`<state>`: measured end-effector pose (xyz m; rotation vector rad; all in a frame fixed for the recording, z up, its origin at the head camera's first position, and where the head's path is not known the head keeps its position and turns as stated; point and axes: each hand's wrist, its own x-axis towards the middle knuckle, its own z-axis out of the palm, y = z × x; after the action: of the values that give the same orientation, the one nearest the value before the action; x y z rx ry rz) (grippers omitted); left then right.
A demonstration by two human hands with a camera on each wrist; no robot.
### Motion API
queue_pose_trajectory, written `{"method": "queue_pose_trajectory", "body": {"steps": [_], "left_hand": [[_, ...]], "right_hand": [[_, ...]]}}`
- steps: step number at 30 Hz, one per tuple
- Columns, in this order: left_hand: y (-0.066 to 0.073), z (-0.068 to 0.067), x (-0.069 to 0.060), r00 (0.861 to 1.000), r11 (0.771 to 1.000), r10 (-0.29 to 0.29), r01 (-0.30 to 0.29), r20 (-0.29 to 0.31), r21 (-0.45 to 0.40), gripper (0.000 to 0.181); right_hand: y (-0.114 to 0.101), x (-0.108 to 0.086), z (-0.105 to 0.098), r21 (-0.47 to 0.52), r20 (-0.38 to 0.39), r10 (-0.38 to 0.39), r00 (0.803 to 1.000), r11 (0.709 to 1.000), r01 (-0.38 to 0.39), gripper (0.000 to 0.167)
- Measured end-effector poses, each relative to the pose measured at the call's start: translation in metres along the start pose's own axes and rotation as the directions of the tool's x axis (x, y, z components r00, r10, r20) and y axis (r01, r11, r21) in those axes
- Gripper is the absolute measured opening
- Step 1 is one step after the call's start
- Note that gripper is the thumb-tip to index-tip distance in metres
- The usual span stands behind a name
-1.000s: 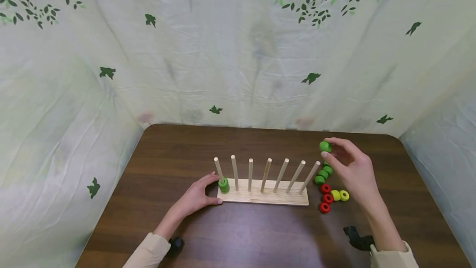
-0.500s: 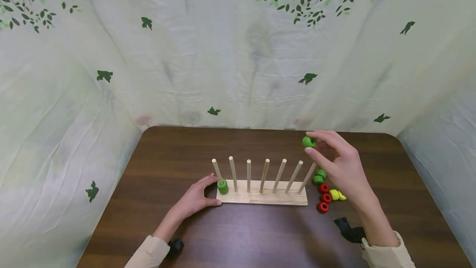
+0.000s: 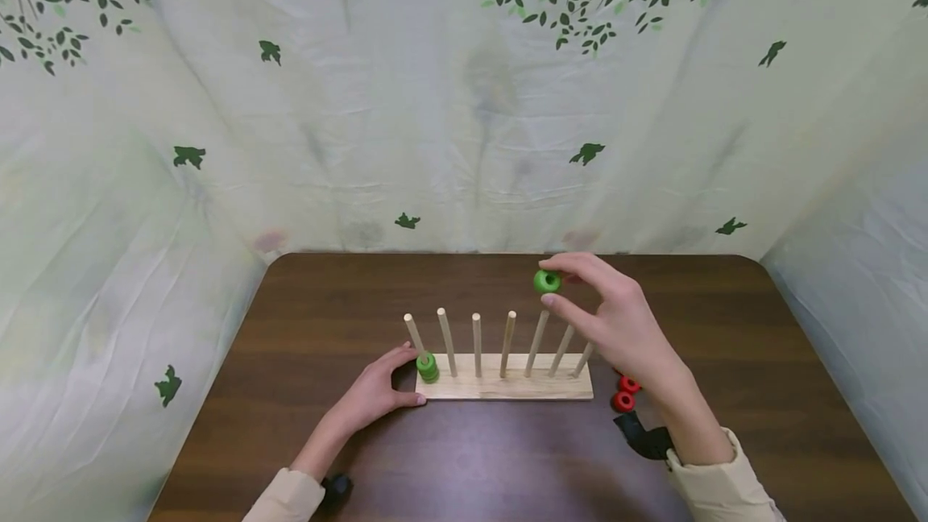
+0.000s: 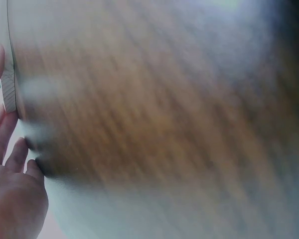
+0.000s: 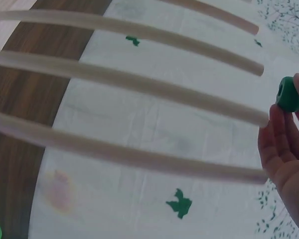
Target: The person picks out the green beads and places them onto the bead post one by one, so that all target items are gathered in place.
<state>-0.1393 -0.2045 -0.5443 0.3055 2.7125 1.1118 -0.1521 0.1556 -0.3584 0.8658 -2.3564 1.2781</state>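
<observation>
i have the green bead pinched between thumb and fingertips of the right hand, raised off the surface near the peg tips; which peg it lines up with, i cannot tell. the hand hides the tops of the two rightmost pegs. below, the left hand grips the left end of the pegged board between thumb and fingers (my left wrist view cuts it off, mostly blurred wood). the stacked green rings on the leftmost peg are too small to count. red rings sit partly hidden by the right wrist.
</observation>
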Motion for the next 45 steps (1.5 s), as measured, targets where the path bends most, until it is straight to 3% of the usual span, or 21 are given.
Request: {"method": "queue_pose_trajectory", "body": {"steps": [21, 30, 40, 45], "left_hand": [[-0.001, 0.001, 0.001, 1.0, 1.0, 0.018, -0.018, -0.008, -0.016, 0.073], [-0.001, 0.0, 0.0, 0.999, 0.999, 0.036, -0.036, -0.011, -0.012, 0.071], [-0.001, -0.001, 0.0, 1.0, 0.999, 0.016, -0.016, 0.006, -0.034, 0.071], [-0.001, -0.001, 0.0, 1.0, 0.999, 0.013, -0.013, 0.007, -0.033, 0.072]], "right_hand": [[-0.026, 0.021, 0.044, 0.133, 0.067, -0.036, 0.997, 0.991, 0.027, 0.038], [-0.035, 0.031, 0.058, 0.145, 0.108, -0.072, 0.992, 0.988, 0.056, 0.037], [-0.042, 0.048, 0.076, 0.211, 0.176, -0.156, 0.972, 0.97, 0.117, 0.038], [-0.045, 0.056, 0.085, 0.191, 0.231, -0.181, 0.956, 0.972, 0.138, 0.033]]}}
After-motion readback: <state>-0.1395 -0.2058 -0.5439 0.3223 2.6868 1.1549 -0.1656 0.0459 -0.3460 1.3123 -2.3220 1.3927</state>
